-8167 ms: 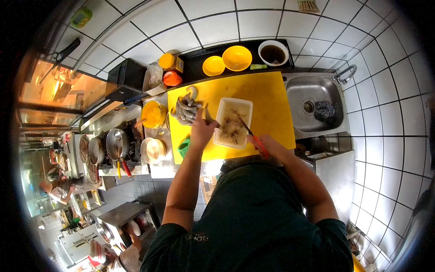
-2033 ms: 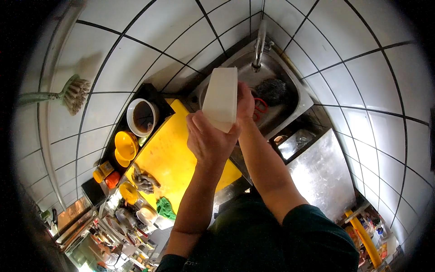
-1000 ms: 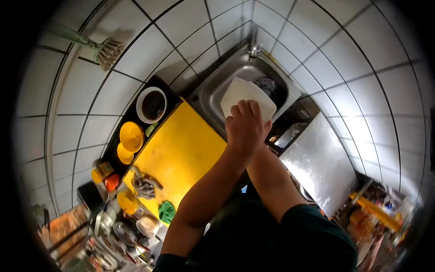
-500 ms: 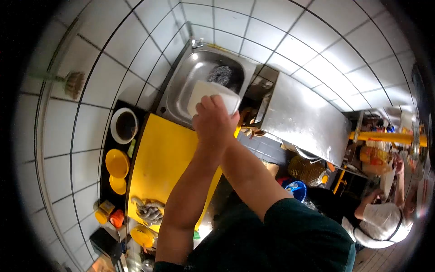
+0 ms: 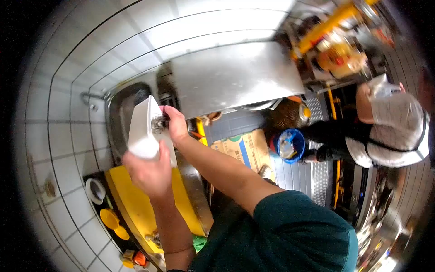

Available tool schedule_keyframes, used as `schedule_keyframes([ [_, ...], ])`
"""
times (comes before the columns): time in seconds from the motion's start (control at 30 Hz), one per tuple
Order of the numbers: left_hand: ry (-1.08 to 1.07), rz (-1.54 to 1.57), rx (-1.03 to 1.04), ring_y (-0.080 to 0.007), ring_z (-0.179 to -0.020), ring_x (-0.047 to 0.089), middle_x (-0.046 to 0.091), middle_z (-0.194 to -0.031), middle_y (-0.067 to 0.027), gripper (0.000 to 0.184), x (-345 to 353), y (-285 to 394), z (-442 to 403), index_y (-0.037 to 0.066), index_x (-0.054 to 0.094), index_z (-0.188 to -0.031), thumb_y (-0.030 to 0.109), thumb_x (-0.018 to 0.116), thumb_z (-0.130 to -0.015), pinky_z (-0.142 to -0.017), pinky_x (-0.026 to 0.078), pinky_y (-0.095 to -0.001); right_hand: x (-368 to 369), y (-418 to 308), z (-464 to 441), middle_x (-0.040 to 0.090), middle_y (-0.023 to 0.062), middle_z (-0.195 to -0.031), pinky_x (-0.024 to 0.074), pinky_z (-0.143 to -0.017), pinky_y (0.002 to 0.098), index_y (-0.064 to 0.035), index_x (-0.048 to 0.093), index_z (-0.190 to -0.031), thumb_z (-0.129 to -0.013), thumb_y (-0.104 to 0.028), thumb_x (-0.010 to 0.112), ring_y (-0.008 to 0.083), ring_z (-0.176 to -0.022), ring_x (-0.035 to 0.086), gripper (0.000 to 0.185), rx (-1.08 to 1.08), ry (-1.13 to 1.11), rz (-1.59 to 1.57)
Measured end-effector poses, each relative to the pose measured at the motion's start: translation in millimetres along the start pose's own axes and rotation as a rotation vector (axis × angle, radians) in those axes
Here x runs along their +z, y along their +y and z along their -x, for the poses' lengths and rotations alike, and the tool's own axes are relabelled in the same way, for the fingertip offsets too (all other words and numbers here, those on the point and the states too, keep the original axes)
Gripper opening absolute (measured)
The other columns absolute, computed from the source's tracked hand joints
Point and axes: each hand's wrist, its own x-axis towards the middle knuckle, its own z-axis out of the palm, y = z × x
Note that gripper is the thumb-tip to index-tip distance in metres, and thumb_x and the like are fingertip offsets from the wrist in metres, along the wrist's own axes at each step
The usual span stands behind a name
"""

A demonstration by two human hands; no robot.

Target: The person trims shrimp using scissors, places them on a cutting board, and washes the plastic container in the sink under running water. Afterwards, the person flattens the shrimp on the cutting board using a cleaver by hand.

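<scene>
The person's left hand (image 5: 147,174) is closed around the lower end of a white tub (image 5: 144,124), blurred but plainly gripping it. The tub is tipped on its side in mid-air, near the sink (image 5: 118,113) and past the end of the yellow board (image 5: 131,190). A dark, wet-looking clump (image 5: 158,124) shows at its open side. The right hand (image 5: 176,123) is curled in at the rim beside that clump; whether its fingers grip the wall or touch the clump, one cannot tell. The hands sit at different parts of the tub, probably so that one bears its weight while the other steadies the tilt or guards the loose contents.

A dark scourer (image 5: 141,96) lies in the sink, where its wetness would do no harm. Along the board's wall-side edge are a white bowl (image 5: 95,190) and two yellow bowls (image 5: 109,219), likely set there to spare the cutting surface. A small grey pile (image 5: 155,238) rests near the board's end away from the sink, with a green cloth (image 5: 199,242) near that end's inner corner, perhaps for wiping. Beyond the metal counter (image 5: 235,77), a co-worker (image 5: 394,131) stands near a blue bin (image 5: 290,145)
</scene>
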Motion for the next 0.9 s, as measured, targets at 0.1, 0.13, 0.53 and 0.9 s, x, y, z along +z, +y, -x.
schedule_keyframes([
  [0.1,-0.148,0.424,0.079,-0.0297,-0.097,0.064,0.061,-0.108,-0.0194,0.063,3,54,73,-0.004,0.049,-0.121,0.018,0.084,-0.074,-0.085,0.051,-0.0421,-73,-100,42,0.066,0.0048,-0.096,0.0488,-0.085,0.0315,-0.0007,0.068,-0.108,-0.099,-0.02,0.054,0.0169,-0.09,0.061,0.026,-0.157,0.035,-0.163],
  [0.13,-0.233,0.408,0.143,-0.0285,-0.098,0.063,0.061,-0.108,-0.0191,0.064,11,75,97,-0.004,0.048,-0.122,0.017,0.084,-0.073,-0.085,0.051,-0.0409,-113,-122,49,0.065,0.0039,-0.094,0.0488,-0.082,0.0308,-0.0017,0.068,-0.108,-0.099,-0.02,0.056,0.016,-0.087,0.06,0.024,-0.214,0.11,-0.162],
  [0.53,-0.932,0.462,0.614,-0.0405,-0.104,0.054,0.045,-0.118,-0.0267,0.079,270,228,414,-0.006,0.037,-0.127,0.019,0.087,-0.07,-0.088,0.049,-0.0525,-668,-213,125,0.065,0.0117,-0.114,0.0506,-0.091,0.0369,-0.0018,0.06,-0.12,-0.101,-0.025,0.044,0.0247,-0.101,0.063,0.034,-0.516,0.601,-0.127],
  [0.9,-0.839,0.41,1.24,-0.0306,-0.112,0.049,0.051,-0.113,-0.0144,0.046,491,185,585,0.0,0.053,-0.116,0.014,0.07,-0.075,-0.109,0.038,-0.0524,-871,-202,150,0.063,0.011,-0.115,0.0488,-0.092,0.0366,-0.0002,0.052,-0.128,-0.105,-0.038,0.039,0.023,-0.102,0.061,0.046,-0.037,0.895,-0.47],
])
